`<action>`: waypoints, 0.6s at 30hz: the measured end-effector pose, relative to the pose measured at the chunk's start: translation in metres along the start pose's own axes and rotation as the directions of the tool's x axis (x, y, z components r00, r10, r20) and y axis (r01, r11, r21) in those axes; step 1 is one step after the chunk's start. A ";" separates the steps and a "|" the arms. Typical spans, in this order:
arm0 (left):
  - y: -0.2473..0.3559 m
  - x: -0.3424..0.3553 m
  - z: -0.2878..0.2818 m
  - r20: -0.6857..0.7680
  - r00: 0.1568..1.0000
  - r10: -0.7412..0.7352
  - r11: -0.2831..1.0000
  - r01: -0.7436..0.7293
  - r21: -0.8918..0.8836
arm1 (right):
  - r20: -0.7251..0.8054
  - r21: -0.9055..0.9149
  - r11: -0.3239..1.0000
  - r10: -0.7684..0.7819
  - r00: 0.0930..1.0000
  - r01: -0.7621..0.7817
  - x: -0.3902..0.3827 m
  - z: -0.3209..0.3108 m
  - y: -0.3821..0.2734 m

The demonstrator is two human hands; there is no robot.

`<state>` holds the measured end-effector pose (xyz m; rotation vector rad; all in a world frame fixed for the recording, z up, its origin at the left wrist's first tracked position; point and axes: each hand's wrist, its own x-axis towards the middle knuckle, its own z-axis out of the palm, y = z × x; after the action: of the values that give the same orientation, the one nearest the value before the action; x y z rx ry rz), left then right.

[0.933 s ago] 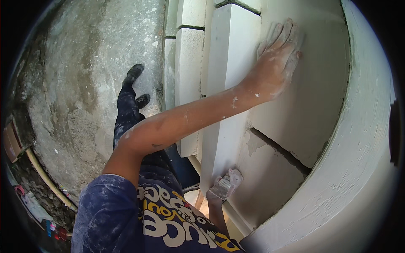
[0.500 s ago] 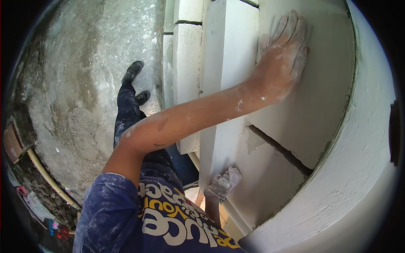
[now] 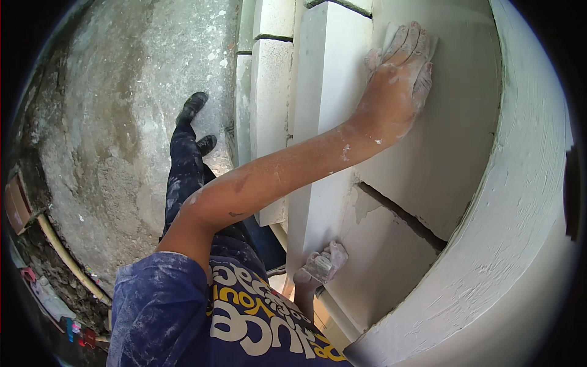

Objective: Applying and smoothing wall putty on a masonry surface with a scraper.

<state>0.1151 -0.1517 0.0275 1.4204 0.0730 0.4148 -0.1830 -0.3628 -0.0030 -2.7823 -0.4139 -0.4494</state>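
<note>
Toward the far end of the pale wall (image 3: 452,128), near the long edge of the white beam (image 3: 327,79), the left hand (image 3: 400,70) lies flat, its fingers extended and side by side. A thin pale pad (image 3: 389,34) appears to sit beneath it, against the wall; whether the fingers pinch it cannot be told.

Close to the near end of the same beam, the right hand (image 3: 333,257) is at the wall, with a greyish object (image 3: 319,267) at its fingers. Dust and blur hide the closure of this grip and the kind of object.

Recommended handling, by judgement:
1. Hold the left palm parallel to the wall and spread pressure evenly across the fingers.
2. Avoid tipping the pad onto one edge, which could score the surface.
3. Lighten contact at the dark gap (image 3: 400,214) running slantwise between the wall sections, where an edge could catch or chip.
4. Brace lightly with the right hand.

Markings: large white and yellow lettering covers the front of the dark blue shirt (image 3: 195,342). No label is discernible on the pad.
</note>
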 end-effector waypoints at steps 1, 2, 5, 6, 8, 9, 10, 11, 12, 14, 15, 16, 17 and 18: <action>-0.004 -0.014 0.007 -0.073 0.996 0.049 0.998 -0.047 0.033 | -0.012 0.002 1.000 -0.030 0.999 0.030 0.004 0.001 -0.003; -0.006 -0.030 0.014 -0.144 0.985 0.100 0.993 -0.091 0.071 | -0.023 0.004 0.998 -0.060 0.998 0.060 0.008 0.002 -0.004; -0.004 -0.071 0.032 -0.098 0.993 0.059 0.998 -0.057 0.019 | 0.031 -0.069 0.997 -0.031 0.999 0.033 0.003 -0.005 -0.002; -0.004 -0.074 0.030 -0.069 0.997 0.036 0.999 -0.034 0.030 | 0.029 -0.065 0.997 -0.033 0.999 0.035 0.004 -0.002 -0.003; 0.003 -0.025 0.012 -0.137 0.989 0.060 0.997 -0.053 0.051 | -0.048 -0.017 1.000 -0.018 0.999 0.017 0.001 0.000 -0.002; 0.003 0.010 0.000 -0.044 0.998 -0.041 0.999 0.040 -0.024 | -0.040 -0.015 1.000 -0.020 0.999 0.019 0.003 0.000 -0.003; 0.001 0.026 -0.008 0.056 0.989 -0.133 0.987 0.138 -0.088 | -0.038 0.004 1.000 0.000 0.999 0.000 0.006 0.002 -0.005; 0.000 0.023 -0.007 0.061 0.988 -0.139 0.986 0.144 -0.089 | -0.039 0.017 1.000 0.027 0.999 -0.027 0.006 0.003 -0.007; 0.002 0.018 -0.005 0.037 0.993 -0.113 0.993 0.114 -0.043 | -0.036 0.013 0.999 0.030 0.999 -0.030 0.006 0.001 -0.006; 0.009 -0.008 0.001 0.014 0.997 -0.080 0.997 0.080 0.009 | -0.030 -0.022 1.000 -0.014 0.999 0.013 0.007 0.000 -0.005; 0.008 -0.039 0.011 -0.066 0.995 0.072 0.997 -0.071 0.022 | -0.034 -0.021 1.000 -0.014 0.999 0.013 0.007 0.001 -0.005; 0.008 -0.056 0.020 -0.140 0.966 0.219 0.976 -0.216 0.042 | -0.040 -0.028 0.999 -0.022 0.999 0.021 0.005 -0.001 -0.003; 0.007 -0.057 0.025 -0.131 0.967 0.219 0.976 -0.216 0.031 | -0.049 -0.040 0.999 -0.025 0.999 0.023 0.003 -0.002 -0.001; 0.009 -0.058 0.022 -0.139 0.964 0.226 0.974 -0.227 0.013 | -0.047 -0.036 0.999 -0.025 0.999 0.023 0.005 -0.001 -0.004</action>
<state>0.0656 -0.1906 0.0287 1.4001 0.0229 0.7036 -0.1799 -0.3585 0.0008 -2.7974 -0.4330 -0.5326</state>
